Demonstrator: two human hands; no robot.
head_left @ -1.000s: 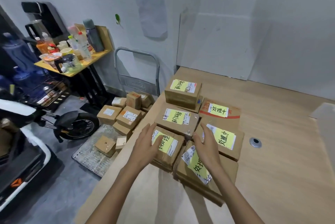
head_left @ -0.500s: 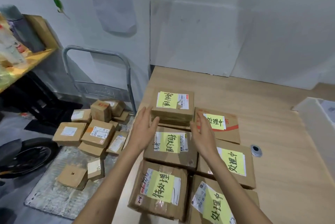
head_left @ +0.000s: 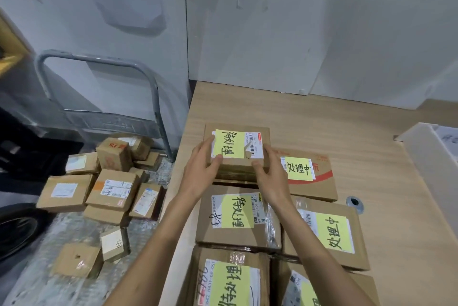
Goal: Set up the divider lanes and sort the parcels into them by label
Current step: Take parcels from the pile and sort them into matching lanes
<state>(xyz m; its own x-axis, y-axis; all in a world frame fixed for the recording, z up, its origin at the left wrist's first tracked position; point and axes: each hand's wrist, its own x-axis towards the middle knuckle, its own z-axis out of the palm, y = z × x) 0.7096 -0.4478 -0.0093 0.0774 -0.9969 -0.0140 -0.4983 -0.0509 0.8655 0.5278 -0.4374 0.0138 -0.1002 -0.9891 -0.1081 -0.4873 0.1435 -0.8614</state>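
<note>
Several cardboard parcels with yellow handwritten labels lie in two columns on the wooden table [head_left: 371, 132]. My left hand [head_left: 202, 169] grips the left side of the far left parcel [head_left: 236, 137], thumb on its yellow label. My right hand [head_left: 269, 172] holds its right front corner. Behind my forearms lie the middle left parcel [head_left: 238, 216] and the near left parcel [head_left: 230, 281]. The right column has a red-striped parcel [head_left: 314, 174], a second labelled parcel [head_left: 332, 234] and a third [head_left: 304, 291] cut off at the bottom edge.
A white board [head_left: 431, 154] lies at the table's right edge. A round metal grommet [head_left: 355, 202] sits in the tabletop beside the right column. Left of the table, on the floor, a metal hand cart [head_left: 99, 120] carries several unsorted boxes [head_left: 111, 189].
My view has swung right and moved closer. Both hands went forward from the near parcels, past the middle one, and now close on the far left parcel.
</note>
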